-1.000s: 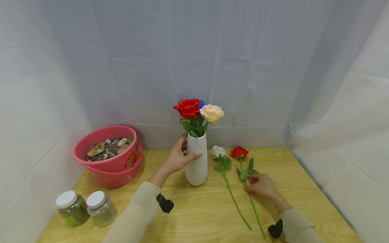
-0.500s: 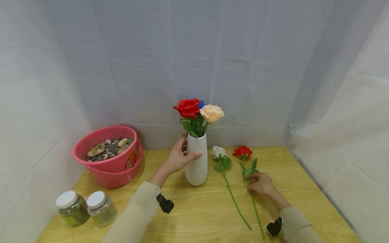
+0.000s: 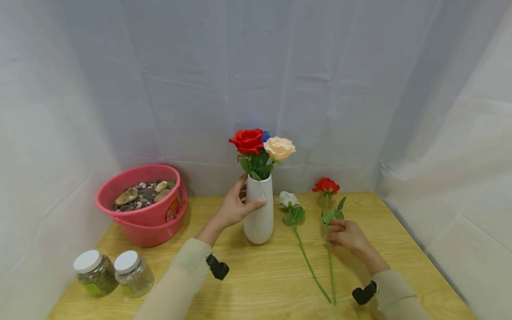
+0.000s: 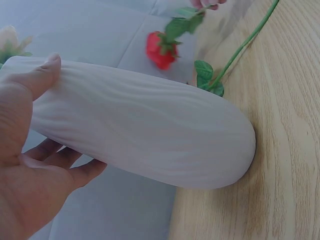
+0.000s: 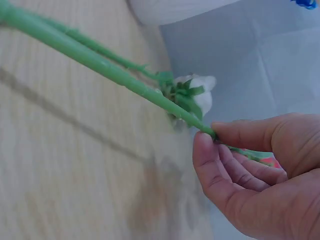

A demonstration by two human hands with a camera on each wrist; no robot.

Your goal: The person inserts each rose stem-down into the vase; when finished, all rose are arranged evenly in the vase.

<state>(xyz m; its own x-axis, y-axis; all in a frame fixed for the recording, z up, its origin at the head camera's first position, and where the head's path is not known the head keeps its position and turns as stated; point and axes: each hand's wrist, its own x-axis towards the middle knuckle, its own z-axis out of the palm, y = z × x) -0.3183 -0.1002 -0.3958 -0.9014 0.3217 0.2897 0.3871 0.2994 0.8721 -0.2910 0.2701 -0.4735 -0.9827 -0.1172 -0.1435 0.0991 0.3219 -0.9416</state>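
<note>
My left hand (image 3: 233, 207) grips the upper part of a white vase (image 3: 259, 220), thumb across its front. The vase stands upright and holds a red rose (image 3: 248, 141), a peach rose (image 3: 279, 148) and a partly hidden blue flower (image 3: 266, 136). To its right, my right hand (image 3: 351, 238) pinches the stem (image 5: 125, 77) of another red rose (image 3: 326, 185) just below its leaves, between thumb and fingertips. Its stem is raised off the wood and casts a shadow in the right wrist view. A white rose (image 3: 288, 200) lies between the vase and this stem.
A pink bucket (image 3: 146, 233) of stones and pebbles stands at the back left of the wooden table (image 3: 256, 284). In front of it are two clear jars (image 3: 96, 280) with white lids. White sheeting (image 3: 200, 89) encloses the back and sides.
My right hand has drawn the red rose to the right and lifted its bloom off the table. The left hand and the vase have stayed in place.
</note>
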